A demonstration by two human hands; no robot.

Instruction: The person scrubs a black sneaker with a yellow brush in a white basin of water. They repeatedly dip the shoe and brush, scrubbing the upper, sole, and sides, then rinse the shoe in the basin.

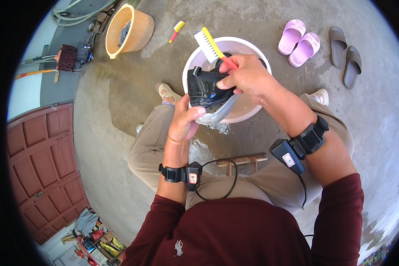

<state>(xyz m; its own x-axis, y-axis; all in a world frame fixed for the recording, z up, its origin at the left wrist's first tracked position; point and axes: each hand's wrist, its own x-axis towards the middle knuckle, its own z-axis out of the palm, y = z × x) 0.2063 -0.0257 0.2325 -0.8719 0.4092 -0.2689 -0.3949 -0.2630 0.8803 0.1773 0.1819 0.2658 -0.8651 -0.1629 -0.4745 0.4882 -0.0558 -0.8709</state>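
My left hand (pixel 183 121) grips a wet black shoe (pixel 202 87) by its pale sole at the near end, thumb on the sole's edge. The shoe is tilted over a pale pink basin (pixel 199 60) holding cloudy water. In my right hand (pixel 251 74) is a scrubbing brush (pixel 206 43) with a red and yellow handle. Its white bristles point left, above the shoe and off it. The fingers of that hand also touch the shoe's upper. Another dark item shows partly in the basin behind my right hand; what it is cannot be told.
A second small brush (pixel 177 31) lies on the wet concrete floor beside an orange tub (pixel 143 31) with dark cloth inside. Pink slippers (pixel 296 41) and brown slippers (pixel 345 55) lie to the right. A low wooden stool (pixel 242 160) stands between my legs. Mops (pixel 66 58) lean at left.
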